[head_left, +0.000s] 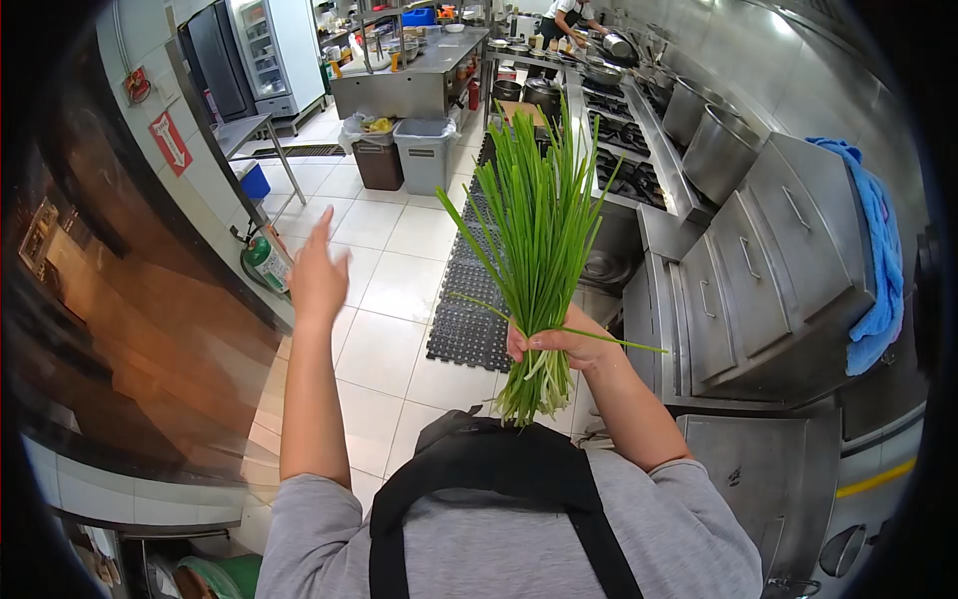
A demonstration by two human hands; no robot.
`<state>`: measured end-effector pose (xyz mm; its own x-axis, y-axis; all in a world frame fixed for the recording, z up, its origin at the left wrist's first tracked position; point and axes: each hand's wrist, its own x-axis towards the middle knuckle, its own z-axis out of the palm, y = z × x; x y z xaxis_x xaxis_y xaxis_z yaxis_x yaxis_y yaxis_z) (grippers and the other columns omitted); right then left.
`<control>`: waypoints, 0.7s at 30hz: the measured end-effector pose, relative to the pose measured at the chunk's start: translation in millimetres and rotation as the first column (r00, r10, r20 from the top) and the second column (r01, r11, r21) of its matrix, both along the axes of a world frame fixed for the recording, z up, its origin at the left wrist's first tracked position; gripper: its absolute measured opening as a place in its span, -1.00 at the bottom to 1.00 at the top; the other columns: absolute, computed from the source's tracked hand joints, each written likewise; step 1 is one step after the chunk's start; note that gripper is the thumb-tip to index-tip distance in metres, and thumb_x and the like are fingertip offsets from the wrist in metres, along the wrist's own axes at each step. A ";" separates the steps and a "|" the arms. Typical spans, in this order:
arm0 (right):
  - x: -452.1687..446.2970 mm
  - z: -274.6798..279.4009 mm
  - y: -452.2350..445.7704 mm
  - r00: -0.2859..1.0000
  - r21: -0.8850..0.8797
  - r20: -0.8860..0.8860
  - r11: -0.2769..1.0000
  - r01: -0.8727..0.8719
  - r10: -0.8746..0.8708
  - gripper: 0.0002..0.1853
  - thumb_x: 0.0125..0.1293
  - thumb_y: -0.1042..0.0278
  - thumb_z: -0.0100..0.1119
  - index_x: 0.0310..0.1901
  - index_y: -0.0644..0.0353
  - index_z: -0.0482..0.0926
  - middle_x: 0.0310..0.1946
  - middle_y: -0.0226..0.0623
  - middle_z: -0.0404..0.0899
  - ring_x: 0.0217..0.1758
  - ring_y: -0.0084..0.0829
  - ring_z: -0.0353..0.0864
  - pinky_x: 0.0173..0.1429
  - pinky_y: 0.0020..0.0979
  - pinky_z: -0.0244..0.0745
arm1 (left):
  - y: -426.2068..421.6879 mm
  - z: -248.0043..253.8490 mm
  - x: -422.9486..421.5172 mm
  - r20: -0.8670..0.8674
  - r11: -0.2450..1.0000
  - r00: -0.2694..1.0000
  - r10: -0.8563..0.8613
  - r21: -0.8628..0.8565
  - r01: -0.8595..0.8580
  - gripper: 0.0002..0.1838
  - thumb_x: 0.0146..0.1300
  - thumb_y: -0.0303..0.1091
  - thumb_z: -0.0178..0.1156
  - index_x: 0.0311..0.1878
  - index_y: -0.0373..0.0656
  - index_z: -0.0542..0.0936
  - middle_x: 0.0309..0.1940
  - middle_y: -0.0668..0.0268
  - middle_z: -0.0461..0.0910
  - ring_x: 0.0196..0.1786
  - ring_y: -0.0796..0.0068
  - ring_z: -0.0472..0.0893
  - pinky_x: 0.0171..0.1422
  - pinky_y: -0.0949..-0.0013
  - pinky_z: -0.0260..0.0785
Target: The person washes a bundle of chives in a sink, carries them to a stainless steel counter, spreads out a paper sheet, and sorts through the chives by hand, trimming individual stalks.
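My right hand (564,344) is wrapped round a bunch of chives (539,220) near its pale cut ends, holding it upright in front of my chest. The long green leaves fan out above the fist, and a couple of loose strands stick out sideways by the fingers. Out to the left, my left hand (317,275) is raised with nothing in it, its fingers stretched out and slightly blurred. A black apron (479,469) covers my chest over a grey shirt.
A black rubber mat (469,290) lies on the white tiled floor. Gas burners (624,150) and large pots (720,150) line the right, before steel drawers (748,250) with a blue towel (873,260). Ahead stand bins (424,155); a co-worker (569,25) is at the far stove.
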<state>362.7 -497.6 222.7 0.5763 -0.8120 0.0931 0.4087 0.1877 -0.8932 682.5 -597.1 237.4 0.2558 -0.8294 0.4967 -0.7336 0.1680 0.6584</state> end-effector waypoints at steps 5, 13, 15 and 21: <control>14.6 13.8 4.1 0.995 -0.024 -0.088 0.999 0.048 -0.050 -0.70 -0.07 0.34 0.36 -0.33 0.22 0.47 -0.48 -0.33 0.45 -0.35 -0.34 0.53 -0.23 -0.32 0.42 | 9.6 -2.4 -19.9 -0.306 0.959 0.911 -0.275 -0.024 0.281 -0.73 0.22 -0.41 0.23 -0.01 -0.15 0.57 -0.28 0.25 0.62 -0.19 0.64 0.57 -0.12 0.53 0.38; 22.5 1.0 -3.4 0.995 -0.014 -0.086 0.999 -0.041 0.040 -0.63 -0.06 0.46 0.38 -0.19 0.27 0.48 -0.38 -0.29 0.52 -0.30 -0.40 0.56 -0.17 -0.34 0.49 | 46.2 75.8 -75.7 0.025 0.791 0.887 -0.461 -0.442 0.424 -0.81 0.10 -0.38 0.29 -0.18 -0.11 0.64 0.00 0.22 0.43 0.02 0.47 0.44 0.11 0.40 0.28; 25.6 4.7 -0.4 0.993 -0.029 -0.115 0.999 -0.022 0.018 -0.67 -0.05 0.42 0.38 -0.24 0.26 0.50 -0.41 -0.29 0.52 -0.31 -0.37 0.56 -0.18 -0.32 0.47 | 48.7 80.8 -79.3 0.109 0.809 0.891 -0.442 -0.381 0.448 -0.72 -0.02 -0.33 0.33 -0.16 0.01 0.64 0.06 0.21 0.34 0.02 0.28 0.39 0.16 0.21 0.22; 23.8 5.0 3.4 0.987 -0.039 -0.156 0.999 0.031 -0.037 -0.71 -0.04 0.39 0.39 -0.29 0.25 0.51 -0.45 -0.29 0.52 -0.34 -0.35 0.55 -0.20 -0.32 0.46 | 45.4 76.5 -77.3 0.059 0.784 0.832 -0.551 -0.304 0.541 -0.65 -0.06 -0.33 0.34 -0.12 0.02 0.58 0.10 0.22 0.35 0.14 0.21 0.39 0.23 0.18 0.20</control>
<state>386.5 -494.2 227.6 0.5581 -0.8291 0.0337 0.2684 0.1419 -0.9528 605.1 -551.7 313.9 -0.1754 -0.6497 0.7397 -0.4396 0.7239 0.5317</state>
